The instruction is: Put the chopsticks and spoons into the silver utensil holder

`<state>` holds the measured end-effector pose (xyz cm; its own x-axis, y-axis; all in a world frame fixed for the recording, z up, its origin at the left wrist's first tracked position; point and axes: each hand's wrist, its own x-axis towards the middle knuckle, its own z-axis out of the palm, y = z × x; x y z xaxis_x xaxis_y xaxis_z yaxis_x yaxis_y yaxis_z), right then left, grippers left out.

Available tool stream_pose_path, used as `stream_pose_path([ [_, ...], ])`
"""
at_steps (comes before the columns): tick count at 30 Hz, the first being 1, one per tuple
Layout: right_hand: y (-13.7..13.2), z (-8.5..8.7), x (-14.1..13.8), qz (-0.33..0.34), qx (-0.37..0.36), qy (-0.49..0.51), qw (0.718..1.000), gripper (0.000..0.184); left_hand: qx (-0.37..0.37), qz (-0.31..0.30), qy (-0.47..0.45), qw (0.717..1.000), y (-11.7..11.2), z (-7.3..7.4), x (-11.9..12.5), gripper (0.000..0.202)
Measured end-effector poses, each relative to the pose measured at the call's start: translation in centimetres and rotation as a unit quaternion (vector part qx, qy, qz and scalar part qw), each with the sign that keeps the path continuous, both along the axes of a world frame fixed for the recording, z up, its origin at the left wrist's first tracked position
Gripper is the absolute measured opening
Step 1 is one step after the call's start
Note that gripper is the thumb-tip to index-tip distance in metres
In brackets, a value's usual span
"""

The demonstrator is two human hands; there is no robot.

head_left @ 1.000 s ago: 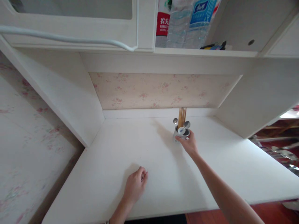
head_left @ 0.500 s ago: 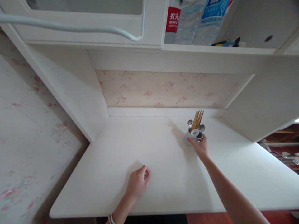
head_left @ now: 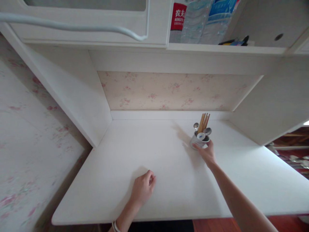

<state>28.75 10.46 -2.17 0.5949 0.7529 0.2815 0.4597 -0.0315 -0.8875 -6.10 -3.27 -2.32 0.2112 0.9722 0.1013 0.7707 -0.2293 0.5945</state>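
Observation:
A small white utensil cup [head_left: 194, 141] stands near the back right of the white desk [head_left: 169, 180]. It holds wooden chopsticks [head_left: 203, 122] and metal spoons [head_left: 207, 131]. My right hand [head_left: 207, 153] reaches out to it with the fingers wrapped round its near side. My left hand [head_left: 143, 188] rests on the desk near the front edge, fingers curled in a loose fist with nothing visible in it.
A shelf [head_left: 217, 48] overhead carries packs of water bottles [head_left: 200, 19] and dark small items. A cabinet door with a white cable [head_left: 72, 27] hangs at upper left. Side panels close in the desk; flowered wallpaper [head_left: 169, 91] lines the back.
The view shifted, so the cup and my right hand now sit further right in the picture. My right hand stays on the cup. My left hand has hardly moved.

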Motion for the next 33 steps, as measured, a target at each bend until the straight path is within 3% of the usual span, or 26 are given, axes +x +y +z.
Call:
stream_pose_path([
  [5,-2.9,0.7,-0.9,-0.062,-0.042,-0.063,0.995,0.104,0.002,-0.004,0.001,1.000,0.0,0.2,0.0,0.020],
  [8,-5.4,0.9,-2.9,-0.068,0.019,-0.056,0.996,0.081,-0.005,-0.009,0.002,1.000,0.0,0.3,0.0,0.020],
  [11,-7.7,1.3,-6.1,0.003,0.055,0.003,0.998,0.055,-0.011,-0.010,0.008,1.000,-0.1,0.5,0.1,0.019],
  [14,-9.6,2.1,-9.9,0.102,-0.007,0.027,0.994,0.035,-0.015,-0.006,0.017,1.000,-0.1,0.7,0.1,0.019],
  [17,-11.0,2.5,-13.7,0.197,-0.043,0.057,0.978,0.041,-0.019,-0.006,0.020,1.000,-0.2,1.0,0.1,0.018],
  [21,-11.6,1.0,-17.7,0.267,-0.081,0.116,0.953,0.048,-0.017,-0.002,0.020,1.000,-0.2,1.0,0.2,0.017],
  [24,-11.5,-0.9,-19.3,0.282,-0.099,0.077,0.951,0.050,-0.012,0.001,0.014,1.000,-0.2,0.8,0.2,0.017],
  [28,-11.5,-2.3,-19.4,0.287,-0.095,0.043,0.952,0.049,-0.002,-0.005,0.016,1.000,-0.2,0.6,0.3,0.017],
  [33,-11.7,-2.4,-19.2,0.300,-0.096,0.021,0.949,0.050,0.003,-0.015,0.026,1.000,-0.2,0.6,0.3,0.017],
])
